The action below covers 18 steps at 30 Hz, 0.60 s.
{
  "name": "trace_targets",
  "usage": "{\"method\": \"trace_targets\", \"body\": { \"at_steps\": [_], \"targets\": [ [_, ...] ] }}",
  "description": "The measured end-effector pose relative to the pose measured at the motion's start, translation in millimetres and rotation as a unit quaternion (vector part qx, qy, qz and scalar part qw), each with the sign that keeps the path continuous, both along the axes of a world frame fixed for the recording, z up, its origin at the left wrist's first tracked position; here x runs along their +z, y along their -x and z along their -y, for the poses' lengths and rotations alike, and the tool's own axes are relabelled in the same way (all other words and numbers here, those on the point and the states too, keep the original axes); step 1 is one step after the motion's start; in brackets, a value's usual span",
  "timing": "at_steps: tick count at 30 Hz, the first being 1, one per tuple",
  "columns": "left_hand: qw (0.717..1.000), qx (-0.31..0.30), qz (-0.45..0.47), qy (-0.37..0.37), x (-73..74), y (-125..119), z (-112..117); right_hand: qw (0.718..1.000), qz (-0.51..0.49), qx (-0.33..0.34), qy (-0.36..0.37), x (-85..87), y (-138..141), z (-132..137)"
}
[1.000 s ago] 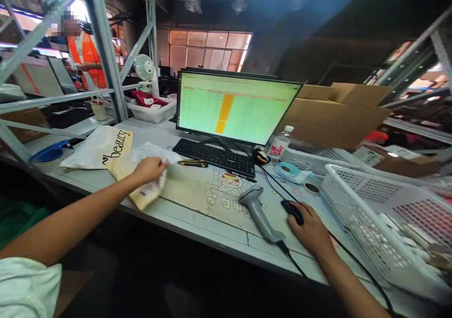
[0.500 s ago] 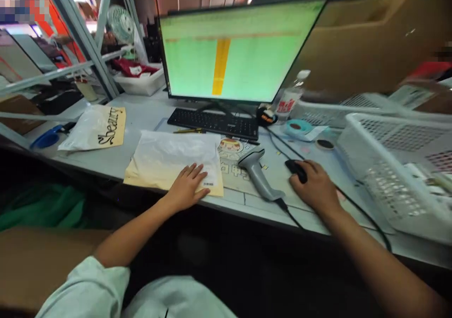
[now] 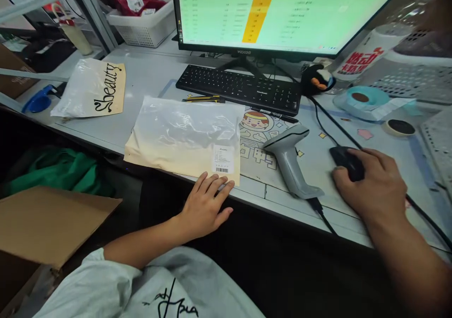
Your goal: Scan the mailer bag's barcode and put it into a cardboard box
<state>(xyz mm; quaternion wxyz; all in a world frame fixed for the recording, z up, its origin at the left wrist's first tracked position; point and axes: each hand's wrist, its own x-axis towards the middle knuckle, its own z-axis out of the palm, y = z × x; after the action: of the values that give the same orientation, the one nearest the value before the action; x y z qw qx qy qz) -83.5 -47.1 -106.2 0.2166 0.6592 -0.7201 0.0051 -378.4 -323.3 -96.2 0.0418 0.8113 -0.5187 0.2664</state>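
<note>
My left hand is open, fingers spread, its fingertips at the front edge of a flat plastic package. A white barcode label shows on the package's lower right corner. My right hand is wrapped over a black computer mouse. Between my hands a grey barcode scanner lies on a printed desk mat, its cable hanging over the front edge. A black keyboard and a yellow-and-black cutter lie behind the package.
A lit monitor stands at the back. A second package and a blue-handled tool lie left. To the right are a bottle, a label roll and a white basket. Below left is an open cardboard box.
My left hand has slid back toward me, off the package's label, to its front edge. My right hand stays on the mouse. The view has tilted down and come closer to the desk.
</note>
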Motion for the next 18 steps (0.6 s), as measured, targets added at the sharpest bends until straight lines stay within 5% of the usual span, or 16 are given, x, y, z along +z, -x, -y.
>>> {"method": "trace_targets", "body": {
  "at_steps": [18],
  "targets": [
    [1.000,0.020,0.004,0.018,0.0,-0.9,9.4,1.000,-0.007,0.010,0.010,2.4,-1.2,-3.3]
  ]
}}
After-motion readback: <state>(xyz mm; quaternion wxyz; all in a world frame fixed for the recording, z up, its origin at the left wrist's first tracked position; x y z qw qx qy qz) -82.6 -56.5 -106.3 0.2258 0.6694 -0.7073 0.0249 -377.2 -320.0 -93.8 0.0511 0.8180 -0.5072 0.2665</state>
